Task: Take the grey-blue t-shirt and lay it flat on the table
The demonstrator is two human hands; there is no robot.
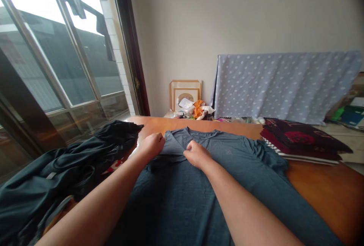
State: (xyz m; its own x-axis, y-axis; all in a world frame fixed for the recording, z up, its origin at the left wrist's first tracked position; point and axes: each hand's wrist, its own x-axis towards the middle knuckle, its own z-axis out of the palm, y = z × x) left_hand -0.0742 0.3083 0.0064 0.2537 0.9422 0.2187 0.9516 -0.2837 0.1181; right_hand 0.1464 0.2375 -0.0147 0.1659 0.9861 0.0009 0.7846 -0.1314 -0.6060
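Observation:
A dark blue-grey T-shirt (182,189) lies spread on the brown table, its neckline toward the far edge and its body reaching down to the near edge of the view. My left hand (151,144) is closed at the shirt's left shoulder, pinching the fabric. Near the left side of the chest, my right hand (197,154) pinches another part of the shirt, thumb on top. Between the two hands the cloth is pulled into a fold. The shirt's right sleeve (270,156) lies loosely creased on the table.
Dark clothes (71,162) are heaped at the left. A stack of folded dark red garments (301,139) sits at the right of the wooden table (327,189). Behind stand picture frames (171,98), an orange cloth (198,108) and a dotted grey sheet (278,86). Windows (57,48) line the left.

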